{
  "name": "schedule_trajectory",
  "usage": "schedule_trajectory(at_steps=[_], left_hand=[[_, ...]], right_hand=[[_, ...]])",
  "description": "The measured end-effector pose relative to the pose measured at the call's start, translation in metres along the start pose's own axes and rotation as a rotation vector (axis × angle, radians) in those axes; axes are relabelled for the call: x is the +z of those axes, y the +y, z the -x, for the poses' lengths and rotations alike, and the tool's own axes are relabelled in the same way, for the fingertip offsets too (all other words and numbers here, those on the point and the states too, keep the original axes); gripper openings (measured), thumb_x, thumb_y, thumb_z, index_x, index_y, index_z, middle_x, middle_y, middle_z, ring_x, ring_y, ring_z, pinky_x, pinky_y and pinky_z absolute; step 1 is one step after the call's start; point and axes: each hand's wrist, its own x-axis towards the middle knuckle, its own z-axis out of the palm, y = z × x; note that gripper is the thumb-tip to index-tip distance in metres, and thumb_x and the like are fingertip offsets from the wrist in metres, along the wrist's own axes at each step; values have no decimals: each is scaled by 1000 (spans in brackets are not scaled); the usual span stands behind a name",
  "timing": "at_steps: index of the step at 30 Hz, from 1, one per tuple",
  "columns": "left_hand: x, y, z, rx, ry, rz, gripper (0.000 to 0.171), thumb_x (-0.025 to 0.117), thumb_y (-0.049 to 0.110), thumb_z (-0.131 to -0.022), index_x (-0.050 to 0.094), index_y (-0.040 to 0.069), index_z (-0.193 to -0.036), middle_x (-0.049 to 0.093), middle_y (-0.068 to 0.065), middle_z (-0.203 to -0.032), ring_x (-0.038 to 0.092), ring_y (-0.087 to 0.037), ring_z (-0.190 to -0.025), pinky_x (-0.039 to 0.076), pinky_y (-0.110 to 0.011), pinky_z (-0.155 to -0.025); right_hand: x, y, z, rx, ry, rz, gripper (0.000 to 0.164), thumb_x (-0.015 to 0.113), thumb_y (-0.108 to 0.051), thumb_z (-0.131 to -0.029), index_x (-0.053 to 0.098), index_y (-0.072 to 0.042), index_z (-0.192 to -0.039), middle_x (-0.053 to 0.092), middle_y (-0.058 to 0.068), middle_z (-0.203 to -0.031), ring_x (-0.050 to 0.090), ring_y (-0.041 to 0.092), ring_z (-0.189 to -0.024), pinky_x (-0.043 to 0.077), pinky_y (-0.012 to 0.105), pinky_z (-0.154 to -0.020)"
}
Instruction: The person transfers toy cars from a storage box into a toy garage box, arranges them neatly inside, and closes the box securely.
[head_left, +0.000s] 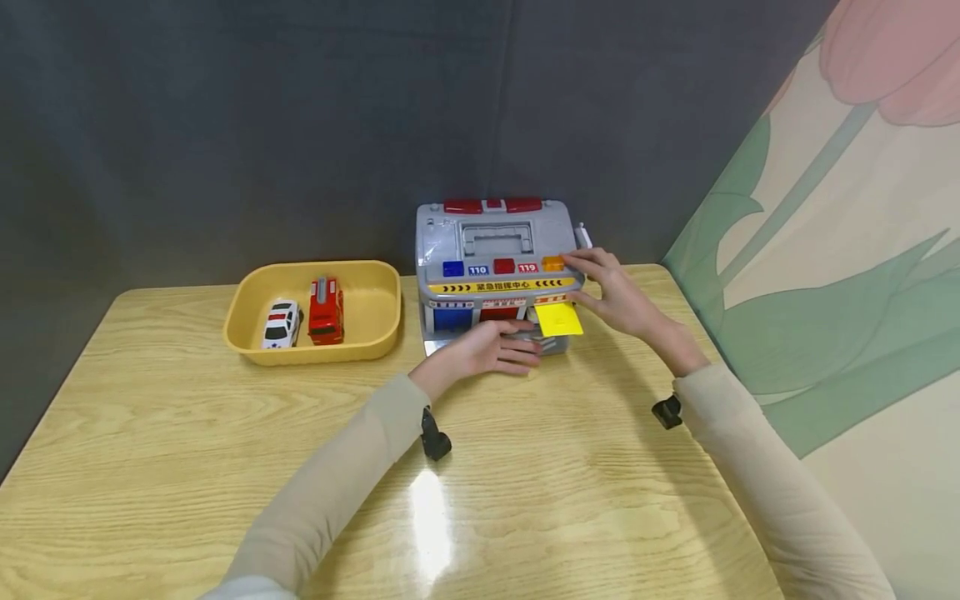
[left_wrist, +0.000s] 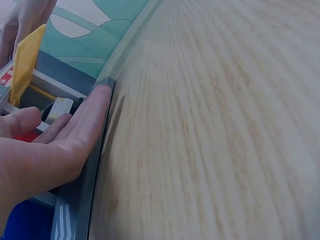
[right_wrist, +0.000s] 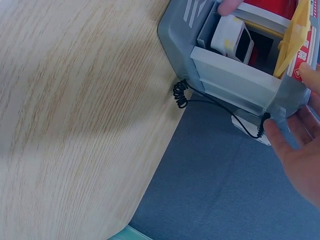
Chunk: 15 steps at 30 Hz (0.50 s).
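A grey toy emergency station [head_left: 495, 242] stands at the table's back edge. Its yellow flap door [head_left: 558, 319] is raised at the right bay, and a white toy vehicle [right_wrist: 231, 39] sits in that opening. My right hand [head_left: 618, 296] grips the station's right roof corner, index fingertip on the orange button [head_left: 552, 263] and thumb against the front below it. Just in front of the bays is my left hand [head_left: 495, 350], fingers stretched out along the grey sill [left_wrist: 75, 200]. In the left wrist view, thumb and index finger come close to the white vehicle.
Left of the station, a yellow tray [head_left: 367, 312] holds a white toy police car [head_left: 281, 325] and a red toy fire truck [head_left: 326, 312]. A black coiled cord [right_wrist: 181, 94] hangs on the station's right side. A dark curtain [head_left: 300, 125] rises behind the table.
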Motion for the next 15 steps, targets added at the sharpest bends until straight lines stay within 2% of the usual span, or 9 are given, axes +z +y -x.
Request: schedule_trajectory(at_steps=[6, 15], left_hand=[[0, 1, 1, -10, -1, -20, 47, 27, 13, -103, 32, 10, -150, 45, -28, -140, 47, -43, -125, 41, -53, -100], [2, 2, 3, -42, -8, -7, 48, 30, 33, -106, 32, 13, -150, 46, -31, -137, 46, -45, -126, 42, -54, -99]], right_hand=[[1, -2, -1, 14, -2, -3, 57, 72, -1, -86, 47, 9, -136, 42, 23, -135, 38, 38, -119, 37, 50, -95], [-1, -5, 0, 25, -7, 17, 57, 71, 0, -86, 47, 10, -136, 43, 24, -133, 39, 39, -118, 37, 51, -95]])
